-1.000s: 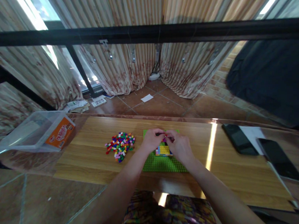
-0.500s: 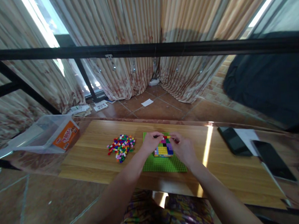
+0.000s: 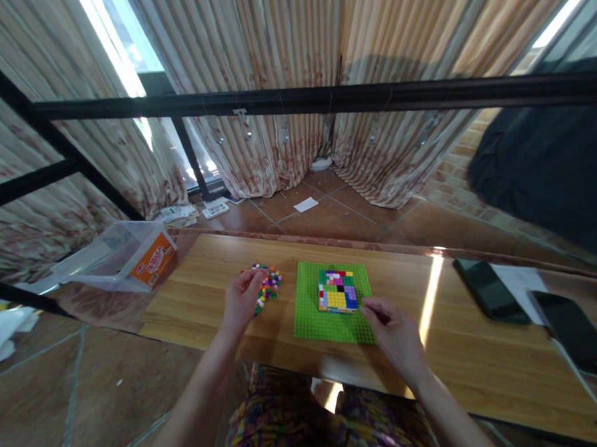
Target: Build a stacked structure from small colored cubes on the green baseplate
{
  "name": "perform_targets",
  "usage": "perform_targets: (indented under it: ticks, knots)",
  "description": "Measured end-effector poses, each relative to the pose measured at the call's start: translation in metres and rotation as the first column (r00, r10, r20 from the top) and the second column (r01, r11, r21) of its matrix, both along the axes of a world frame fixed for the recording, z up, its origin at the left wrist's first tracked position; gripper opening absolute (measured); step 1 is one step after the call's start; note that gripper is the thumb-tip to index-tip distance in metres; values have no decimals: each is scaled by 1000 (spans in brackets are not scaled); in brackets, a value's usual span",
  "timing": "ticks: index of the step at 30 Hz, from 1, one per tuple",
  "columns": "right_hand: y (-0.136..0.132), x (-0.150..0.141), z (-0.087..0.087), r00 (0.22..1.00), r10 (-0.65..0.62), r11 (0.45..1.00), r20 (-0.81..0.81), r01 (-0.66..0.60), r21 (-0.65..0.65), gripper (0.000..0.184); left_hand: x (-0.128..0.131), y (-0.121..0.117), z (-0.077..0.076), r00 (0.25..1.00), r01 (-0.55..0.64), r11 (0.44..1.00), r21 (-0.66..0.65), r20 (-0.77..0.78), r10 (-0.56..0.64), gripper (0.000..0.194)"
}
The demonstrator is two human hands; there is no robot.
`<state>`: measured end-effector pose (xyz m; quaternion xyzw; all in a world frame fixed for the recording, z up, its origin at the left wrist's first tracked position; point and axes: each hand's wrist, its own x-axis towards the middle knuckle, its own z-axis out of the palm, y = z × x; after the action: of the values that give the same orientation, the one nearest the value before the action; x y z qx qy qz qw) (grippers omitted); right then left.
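My left hand (image 3: pixel 241 300) is over the pile of small coloured bricks (image 3: pixel 272 285) and hides part of it. Its fingers are pinched together, and anything between them is too small to make out. A green studded baseplate (image 3: pixel 308 320) lies right of the pile. On it sits a low, layered block of building bricks (image 3: pixel 337 298) with yellow, purple, red, green and white on top. Beside the baseplate's right edge, my right hand (image 3: pixel 394 328) hovers with curled fingers, thumb against fingertips. Whether a brick is in that pinch cannot be seen.
The wooden board (image 3: pixel 196 289) carries the bricks and baseplate. A clear plastic box with an orange label (image 3: pixel 153 261) stands off its left end. Two dark phones, one nearer (image 3: pixel 577 332) and one farther (image 3: pixel 489 290), lie at right near white paper (image 3: pixel 521 278). A black rail (image 3: pixel 292 100) crosses beyond.
Both hands have come away from the brick block. The left moved left to the pile, and the right drew back toward the baseplate's right edge. The view has shifted slightly left.
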<state>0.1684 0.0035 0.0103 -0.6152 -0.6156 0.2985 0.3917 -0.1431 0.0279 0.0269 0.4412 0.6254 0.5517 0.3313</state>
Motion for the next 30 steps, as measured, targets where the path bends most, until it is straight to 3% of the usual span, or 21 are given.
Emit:
perform_targets:
  ticks: [2, 5, 9, 12, 14, 22, 26, 30]
  knots:
    - [-7, -9, 1, 1000, 19, 1000, 1, -19, -3, 30, -36, -11, -5, 985, -140, 990, -19, -107, 137, 36]
    - [-17, -32, 6, 996, 91, 996, 10, -91, 19, 29, -86, -21, -15, 882, -378, 923, -72, -332, 335, 32]
    - [-22, -76, 14, 953, 299, 948, 47, -302, 97, 24, -120, -22, -29, 704, -475, 873, -107, -642, 304, 32]
    - [-13, -110, 12, 904, 408, 895, 124, -423, 140, 24, -122, -14, -40, 592, -464, 883, -77, -768, 245, 35]
    - [-1, -131, 7, 891, 414, 885, 188, -442, 147, 23, -118, -9, -47, 552, -433, 899, -60, -806, 212, 35]
    - [36, -180, -24, 846, 372, 889, 382, -443, 114, 19, -114, -7, -53, 503, -388, 921, -33, -845, 182, 38]
    - [33, -181, -23, 863, 384, 891, 330, -440, 113, 16, -114, -6, -52, 495, -405, 914, -27, -847, 194, 39]
    - [13, -164, -8, 883, 453, 872, 124, -468, 143, 17, -114, -5, -52, 496, -411, 911, -23, -844, 203, 38]
